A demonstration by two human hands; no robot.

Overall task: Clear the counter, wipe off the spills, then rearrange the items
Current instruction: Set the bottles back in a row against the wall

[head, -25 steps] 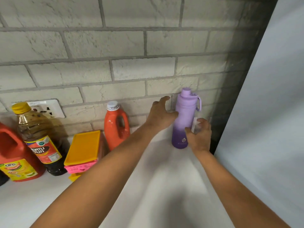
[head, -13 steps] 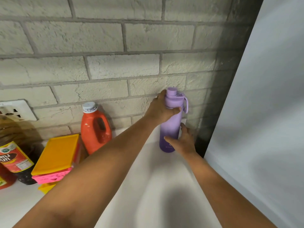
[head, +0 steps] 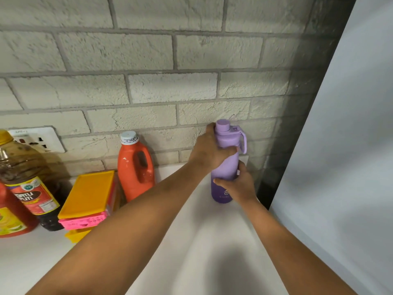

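A purple water bottle (head: 225, 167) with a loop handle stands upright on the white counter (head: 208, 241), close to the brick wall and the right corner. My left hand (head: 209, 152) grips the bottle's upper body just under the lid. Lower down, my right hand (head: 239, 184) wraps round the bottle's darker bottom half from the right. Both forearms reach in from the lower edge of the view.
To the left stand an orange jug with a white cap (head: 136, 167), a yellow-lidded box on a pink box (head: 89, 199), a dark oil bottle (head: 27, 182) and a red jug (head: 10, 216). A wall socket (head: 36, 139) sits behind them. A white panel (head: 340, 145) closes off the right.
My left hand went from hovering beside the bottle to gripping its top. My right hand closed round the lower part. The view shifted slightly to the right and back.
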